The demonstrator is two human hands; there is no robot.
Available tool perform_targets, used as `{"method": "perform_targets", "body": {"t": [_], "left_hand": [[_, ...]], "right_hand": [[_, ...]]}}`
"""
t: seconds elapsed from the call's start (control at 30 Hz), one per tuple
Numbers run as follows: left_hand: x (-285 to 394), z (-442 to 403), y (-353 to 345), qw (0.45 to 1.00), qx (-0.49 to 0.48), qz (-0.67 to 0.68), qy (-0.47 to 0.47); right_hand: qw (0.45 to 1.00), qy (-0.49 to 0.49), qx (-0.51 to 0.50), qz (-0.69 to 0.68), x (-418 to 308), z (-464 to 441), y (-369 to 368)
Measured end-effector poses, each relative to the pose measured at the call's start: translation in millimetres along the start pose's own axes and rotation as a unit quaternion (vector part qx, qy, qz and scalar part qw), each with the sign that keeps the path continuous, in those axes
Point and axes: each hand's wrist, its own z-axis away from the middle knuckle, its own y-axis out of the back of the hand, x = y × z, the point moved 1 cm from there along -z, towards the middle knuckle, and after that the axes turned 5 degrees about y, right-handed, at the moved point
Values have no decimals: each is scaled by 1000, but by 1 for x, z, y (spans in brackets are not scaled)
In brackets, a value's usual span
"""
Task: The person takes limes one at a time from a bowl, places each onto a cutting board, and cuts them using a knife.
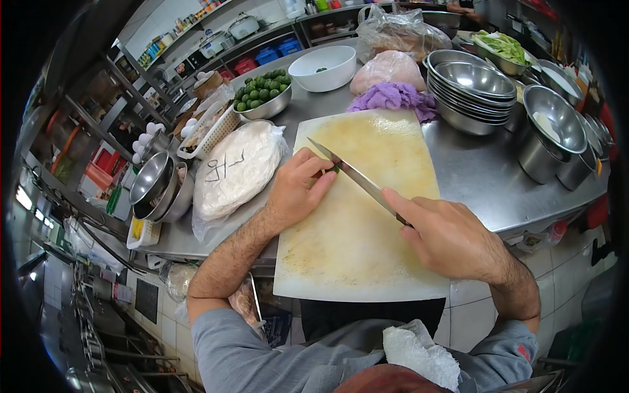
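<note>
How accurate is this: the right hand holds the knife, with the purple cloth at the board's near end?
The purple cloth lies at the board's far end, not its near end, per the head view; the right hand does hold the knife.

One knife (365,181), one cutting board (350,252) and two blue bins (289,46) show.

Left fingers (316,165) bunched, right fingers (404,207) apparently curled.

The left hand (303,187) hides most of a small green piece (336,169), perhaps a lime; the right hand (452,237) covers most of the handle of the knife (362,179). Far right, the top edge crops a person (464,8).
</note>
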Motion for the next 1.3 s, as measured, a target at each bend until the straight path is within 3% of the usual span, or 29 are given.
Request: {"method": "perform_targets", "body": {"t": [0.47,0.87,0.93,1.17,1.3], "left_hand": [[0,-1,1,1000,1,26,-9],[1,0,-1,999,7,47,-1],[0,0,0,999,0,39,6],[0,-2,-3,999,-3,30,11],[-1,-13,2,1000,-9,25,16]], "right_hand": [[999,39,6,-4,14,-55,-16],[999,-31,-20,-30,11,-80,-13],[999,19,22,-46,17,-80,-16],[995,17,22,-100,22,-79,7],[991,20,110,-69,48,-82,32]]}}
